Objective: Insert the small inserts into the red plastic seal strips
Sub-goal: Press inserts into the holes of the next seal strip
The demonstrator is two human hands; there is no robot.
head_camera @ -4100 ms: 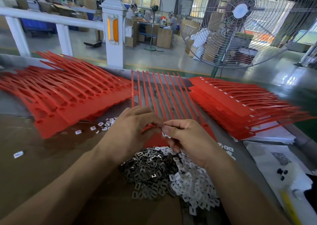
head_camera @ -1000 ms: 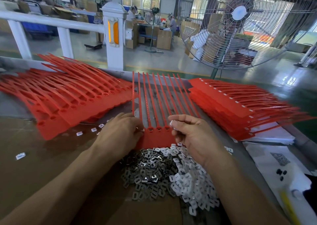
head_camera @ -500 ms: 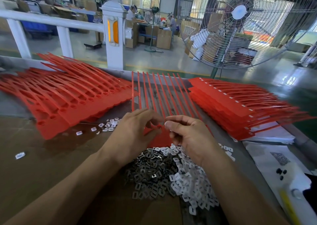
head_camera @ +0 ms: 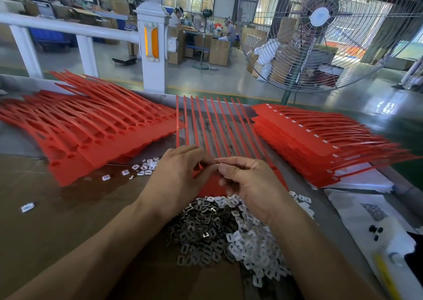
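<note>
Our left hand (head_camera: 180, 176) and right hand (head_camera: 249, 180) meet fingertip to fingertip over the red plastic comb-like seal strip sheet (head_camera: 215, 128); whether either set of fingers pinches a small insert, we cannot tell; a slip drops it among the loose pile of grey and white inserts (head_camera: 229, 231).

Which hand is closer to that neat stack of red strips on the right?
The right hand. It hovers over the middle strip sheet, just left of that stack. The left hand sits farther off, beyond the right one.
</note>
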